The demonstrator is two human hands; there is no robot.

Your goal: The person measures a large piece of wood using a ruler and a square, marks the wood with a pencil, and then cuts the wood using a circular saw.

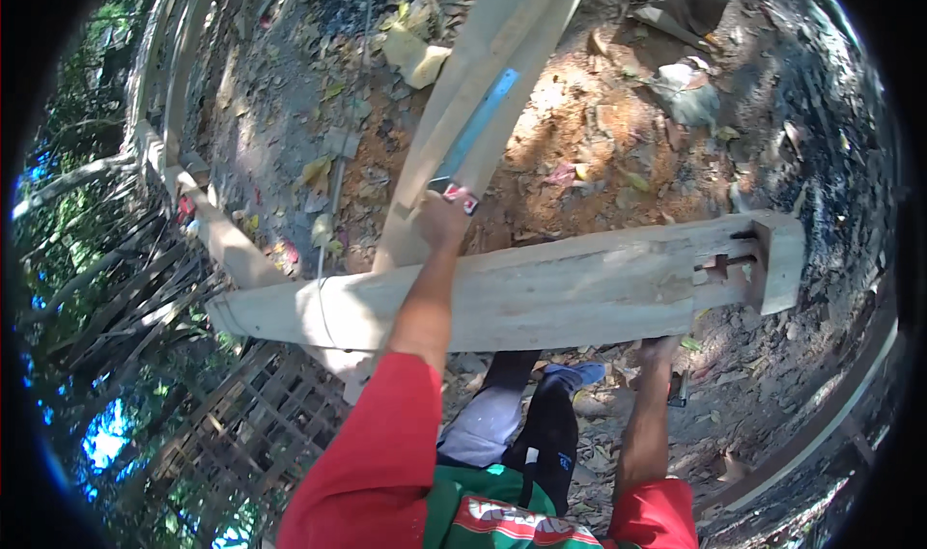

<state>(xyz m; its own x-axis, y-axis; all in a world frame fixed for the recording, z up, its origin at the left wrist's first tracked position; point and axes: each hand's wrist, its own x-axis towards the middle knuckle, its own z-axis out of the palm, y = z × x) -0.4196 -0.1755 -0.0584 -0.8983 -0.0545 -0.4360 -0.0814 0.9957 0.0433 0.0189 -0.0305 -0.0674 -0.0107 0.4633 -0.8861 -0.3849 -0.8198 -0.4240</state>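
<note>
Red sleeves (pixel 372 452) fill the bottom of the view, with both bare forearms reaching up and away from them. Between the arms, the person's legs and a blue shoe (pixel 577 373) show on the leaf-strewn dirt below.

A long pale wooden beam (pixel 541 293) lies across the middle of the view, its long axis running left to right and rising slightly toward the right. Its right end carries a cut joint (pixel 748 259) with a slot and a thicker block at the tip. A second beam (pixel 483 95) crosses it, leaning from the lower left of the crossing up toward the top of the view, so its long axis points away from the person and a little to the right.

The left hand (pixel 442 219) rests on that leaning beam, fingers curled around the near end of a flat blue metal ruler (pixel 478 129). The ruler lies flat along the beam's face, its length following the beam and pointing up and right from the hand.

The right hand (pixel 660 348) is tucked under the lower edge of the horizontal beam, near its right part; whether it is gripping or merely pressed there cannot be told. A small dark object (pixel 679 390) sits just beside that wrist.

To the left, a wooden lattice (pixel 261 414) and trees fall away below.
</note>
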